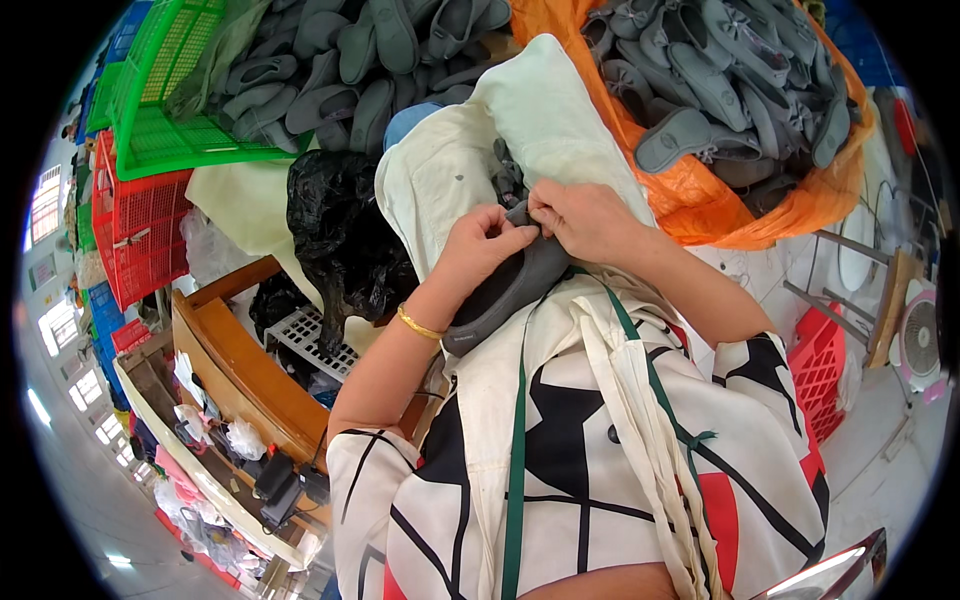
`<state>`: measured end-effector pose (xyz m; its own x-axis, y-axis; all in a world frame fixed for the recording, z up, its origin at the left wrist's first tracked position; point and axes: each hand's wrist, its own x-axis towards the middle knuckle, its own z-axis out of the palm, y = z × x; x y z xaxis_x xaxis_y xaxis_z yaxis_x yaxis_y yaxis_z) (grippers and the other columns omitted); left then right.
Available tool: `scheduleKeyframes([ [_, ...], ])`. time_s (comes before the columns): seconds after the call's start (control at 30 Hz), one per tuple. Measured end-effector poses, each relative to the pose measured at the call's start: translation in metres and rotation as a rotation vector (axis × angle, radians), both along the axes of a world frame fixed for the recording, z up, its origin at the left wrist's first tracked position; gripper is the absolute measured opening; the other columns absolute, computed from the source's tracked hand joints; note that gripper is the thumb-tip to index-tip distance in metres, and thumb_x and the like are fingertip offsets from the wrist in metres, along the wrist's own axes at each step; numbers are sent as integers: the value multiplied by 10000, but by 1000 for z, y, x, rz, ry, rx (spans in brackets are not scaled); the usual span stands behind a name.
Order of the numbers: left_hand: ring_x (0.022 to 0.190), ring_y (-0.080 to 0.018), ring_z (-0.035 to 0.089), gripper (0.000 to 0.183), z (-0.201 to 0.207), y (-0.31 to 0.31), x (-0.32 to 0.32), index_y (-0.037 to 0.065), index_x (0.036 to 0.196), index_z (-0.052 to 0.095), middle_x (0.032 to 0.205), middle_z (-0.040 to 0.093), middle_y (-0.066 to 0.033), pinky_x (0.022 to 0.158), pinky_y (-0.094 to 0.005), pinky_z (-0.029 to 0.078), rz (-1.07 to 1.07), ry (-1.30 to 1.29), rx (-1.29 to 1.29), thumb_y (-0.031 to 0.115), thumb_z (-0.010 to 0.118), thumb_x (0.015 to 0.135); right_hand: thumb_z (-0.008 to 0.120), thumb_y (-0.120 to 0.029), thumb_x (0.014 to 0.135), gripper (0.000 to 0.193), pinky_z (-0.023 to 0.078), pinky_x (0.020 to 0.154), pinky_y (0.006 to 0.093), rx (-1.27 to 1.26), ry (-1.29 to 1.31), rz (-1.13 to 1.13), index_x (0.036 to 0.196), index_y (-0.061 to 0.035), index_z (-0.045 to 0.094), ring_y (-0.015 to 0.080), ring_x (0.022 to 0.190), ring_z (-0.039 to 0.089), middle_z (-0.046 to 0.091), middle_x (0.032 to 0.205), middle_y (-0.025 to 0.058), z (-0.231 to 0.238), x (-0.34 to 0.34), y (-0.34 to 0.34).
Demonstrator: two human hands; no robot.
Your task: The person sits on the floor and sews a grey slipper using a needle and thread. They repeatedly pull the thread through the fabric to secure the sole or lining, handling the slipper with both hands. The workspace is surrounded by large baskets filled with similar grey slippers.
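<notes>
A dark grey slip-on shoe (490, 310) lies in my lap, heel toward me, on the cream apron. My left hand (484, 240), with a gold bangle at its wrist, pinches the edge of the shoe's upper between thumb and fingers. Close beside it, my right hand (575, 215) is closed at the same front part of the shoe, its fingertips pressed together. Whether the right fingers also hold some small piece cannot be made out. Just beyond the hands, small dark grey pieces, perhaps bows (508, 172), lie in a fold of the white cloth (550, 110).
A green crate (150, 130) full of grey shoes stands at the far left, above a red crate (140, 220). An orange sack (730, 225) of shoes with bows is at the far right. Left are a black plastic bag (345, 220) and wooden drawer (245, 365); right, a fan (918, 335).
</notes>
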<state>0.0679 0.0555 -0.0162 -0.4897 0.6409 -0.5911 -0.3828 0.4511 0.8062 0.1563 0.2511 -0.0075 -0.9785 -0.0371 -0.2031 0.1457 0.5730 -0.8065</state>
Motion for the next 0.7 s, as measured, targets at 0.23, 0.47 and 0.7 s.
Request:
scheduleKeyframes([
  [0.23, 675, -66, 451, 220, -12, 11, 8, 75, 775, 512, 720, 485, 41, 609, -226, 395, 73, 173, 34, 57, 730, 750, 530, -74, 944, 15, 488, 662, 341, -196, -8, -79, 950, -66, 541, 228, 699, 643, 653, 741, 78, 2, 5, 1],
  [0.47, 706, -83, 484, 299, -17, 11, 9, 64, 935, 513, 786, 506, 19, 641, -238, 434, 71, 232, 102, 61, 746, 747, 538, -75, 982, 43, 481, 644, 280, -484, 155, -266, 961, -38, 544, 157, 696, 623, 612, 750, 58, 46, 19, 11],
  [0.7, 726, -117, 508, 339, 37, 17, 11, 18, 1109, 564, 886, 554, -18, 666, -259, 449, -67, 860, 165, 116, 726, 828, 572, -70, 968, 47, 494, 666, 273, -464, 257, -209, 970, -27, 551, 154, 694, 612, 621, 791, 61, 67, 14, -4],
])
